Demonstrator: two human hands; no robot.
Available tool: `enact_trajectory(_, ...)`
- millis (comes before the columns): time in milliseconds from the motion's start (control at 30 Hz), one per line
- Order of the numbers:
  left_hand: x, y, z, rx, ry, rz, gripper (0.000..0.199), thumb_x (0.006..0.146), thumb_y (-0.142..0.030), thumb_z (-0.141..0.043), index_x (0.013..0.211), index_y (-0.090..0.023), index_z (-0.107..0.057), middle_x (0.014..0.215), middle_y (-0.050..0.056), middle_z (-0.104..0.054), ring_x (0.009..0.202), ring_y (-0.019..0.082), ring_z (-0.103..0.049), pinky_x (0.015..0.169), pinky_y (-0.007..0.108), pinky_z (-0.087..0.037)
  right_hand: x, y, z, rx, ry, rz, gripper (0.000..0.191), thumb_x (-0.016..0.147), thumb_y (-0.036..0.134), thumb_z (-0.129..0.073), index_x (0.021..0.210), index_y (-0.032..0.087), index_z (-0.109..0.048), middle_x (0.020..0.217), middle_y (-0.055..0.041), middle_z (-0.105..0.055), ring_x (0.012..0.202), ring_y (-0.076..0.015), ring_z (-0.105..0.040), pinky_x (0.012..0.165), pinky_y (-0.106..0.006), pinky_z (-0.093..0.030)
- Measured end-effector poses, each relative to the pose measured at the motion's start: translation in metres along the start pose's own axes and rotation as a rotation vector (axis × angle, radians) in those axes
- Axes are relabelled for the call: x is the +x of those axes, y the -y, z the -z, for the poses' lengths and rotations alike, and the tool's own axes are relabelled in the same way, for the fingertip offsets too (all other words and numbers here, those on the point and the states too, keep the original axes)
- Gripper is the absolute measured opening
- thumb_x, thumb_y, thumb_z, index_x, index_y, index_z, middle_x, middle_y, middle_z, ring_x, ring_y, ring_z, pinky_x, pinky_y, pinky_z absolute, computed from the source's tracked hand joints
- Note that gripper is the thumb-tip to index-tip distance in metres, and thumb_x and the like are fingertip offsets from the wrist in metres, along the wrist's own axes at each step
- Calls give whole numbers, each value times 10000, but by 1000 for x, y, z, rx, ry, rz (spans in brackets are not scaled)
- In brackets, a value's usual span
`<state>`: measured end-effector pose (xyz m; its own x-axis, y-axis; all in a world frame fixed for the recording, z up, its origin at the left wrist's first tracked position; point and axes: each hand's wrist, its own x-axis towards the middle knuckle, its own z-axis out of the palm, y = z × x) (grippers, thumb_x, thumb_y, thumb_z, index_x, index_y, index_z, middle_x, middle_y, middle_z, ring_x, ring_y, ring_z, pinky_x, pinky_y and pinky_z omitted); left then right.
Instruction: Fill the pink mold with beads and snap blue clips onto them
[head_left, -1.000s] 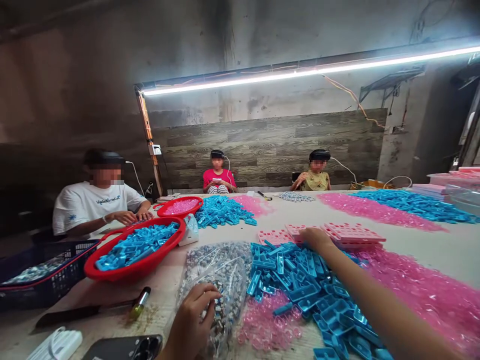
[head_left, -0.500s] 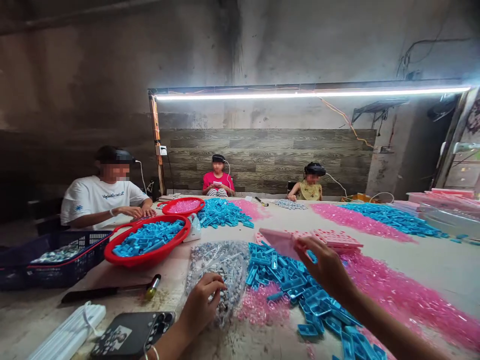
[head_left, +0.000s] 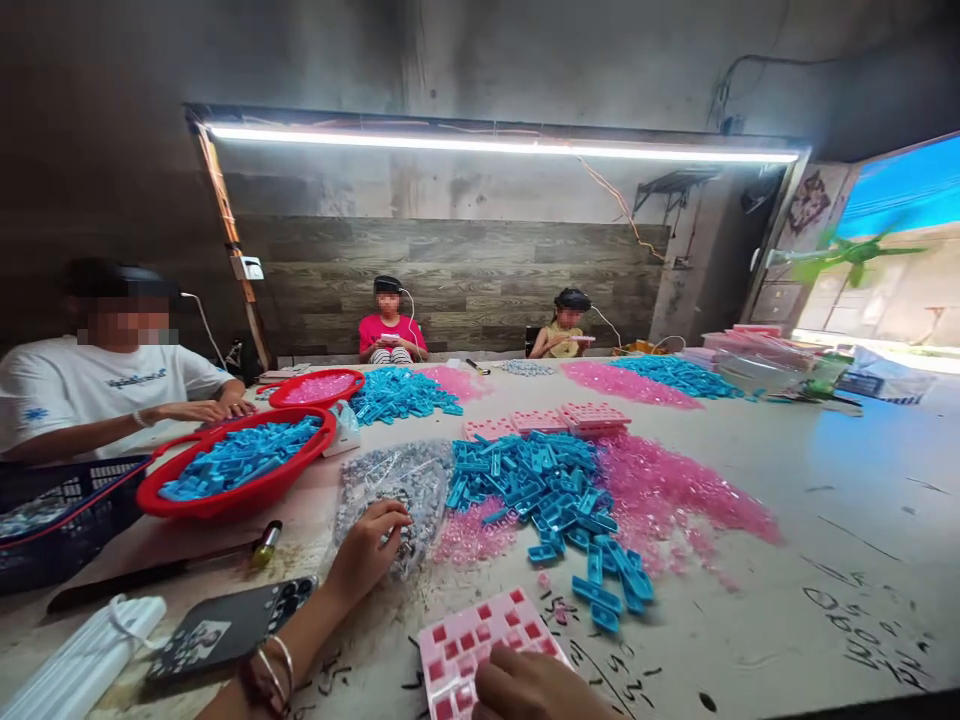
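My right hand (head_left: 536,688) rests at the bottom edge, fingers on a pink tray (head_left: 472,645) with square pockets that lies flat on the table in front of me. My left hand (head_left: 367,548) reaches into a clear plastic bag of small grey parts (head_left: 390,485), fingers pinched inside it; bangles sit on that wrist. Right of the bag lies a pile of blue plastic pieces (head_left: 547,490), with loose pink clear pieces (head_left: 660,490) beside it and a smaller pink heap (head_left: 469,535) in front. More pink trays (head_left: 555,420) are stacked behind the blue pile.
A phone (head_left: 225,630) and a white bundle (head_left: 82,665) lie at my left, near a dark tool (head_left: 157,570). Two red basins (head_left: 232,470) hold blue and pink pieces. A person in white works at the left beside a dark crate (head_left: 52,510); two people sit at the far end.
My right hand lifted a pink tray from the stack behind the blue pile and brought it down onto the table in front of me. The view swung right. My left hand stayed in the bag.
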<state>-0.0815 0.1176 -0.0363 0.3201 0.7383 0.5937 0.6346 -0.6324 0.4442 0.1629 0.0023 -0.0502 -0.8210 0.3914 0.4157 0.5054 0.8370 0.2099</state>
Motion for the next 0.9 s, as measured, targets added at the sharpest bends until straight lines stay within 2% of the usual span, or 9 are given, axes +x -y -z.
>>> enact_trajectory(100,1,0,0,7,12,-5,216,799,-137,-432,826,-180,-642,965,70,-600,958,182,-551,875,325,-438,12,-1,9,-59,25,84,219,789,241,-593,597,177,-509,591,10,-558,517,-127,-500,347,-225,-268)
enact_trajectory(233,2,-2,2,17,42,-4,223,803,-151,-418,818,-183,-639,963,66,-600,960,182,-548,873,317,-435,18,-2,14,61,144,6,188,760,285,-627,625,172,-563,642,-1,-599,567,-131,-533,409,-212,-345)
enact_trajectory(333,2,0,1,31,45,20,217,791,-165,-429,809,-185,-644,974,65,-600,959,189,-550,885,332,-429,20,-6,30,352,233,-98,93,740,291,-647,751,199,-641,749,9,-648,639,-113,-571,506,-186,-402)
enact_trajectory(400,2,3,1,42,42,39,213,782,-179,-438,808,-187,-650,984,66,-602,959,197,-552,892,345,-427,21,-15,46,534,224,-219,122,742,258,-639,850,206,-660,772,7,-663,671,-109,-581,571,-184,-423)
enact_trajectory(467,2,6,0,50,44,59,214,775,-194,-446,809,-187,-657,986,67,-605,960,207,-554,897,356,-425,18,-31,58,596,200,-362,119,760,210,-606,860,199,-668,734,5,-658,630,-102,-571,566,-192,-420)
enact_trajectory(567,2,8,-1,56,52,82,223,770,-213,-448,810,-188,-667,987,70,-611,965,214,-556,902,366,-424,7,-66,65,516,102,-575,152,741,145,-591,865,184,-671,789,-21,-654,674,-121,-580,618,-223,-438)
enact_trajectory(667,3,8,-1,58,59,81,229,768,-223,-447,811,-189,-669,987,72,-616,973,216,-556,914,371,-420,-11,-100,60,396,48,-707,274,712,55,-543,919,194,-659,944,-47,-635,810,-152,-586,735,-264,-452)
enact_trajectory(767,3,9,-1,70,68,84,227,770,-231,-449,812,-193,-669,988,64,-622,976,211,-559,921,362,-422,-27,-120,53,341,74,-747,378,687,2,-495,973,195,-648,1018,-55,-613,909,-173,-575,809,-285,-446)
enact_trajectory(900,1,12,-2,153,63,141,244,761,-240,-456,862,-183,-671,1055,71,-616,1014,217,-550,951,370,-407,-35,-129,43,335,118,-742,421,684,-4,-473,1016,197,-638,1080,-53,-600,981,-187,-561,870,-303,-430)
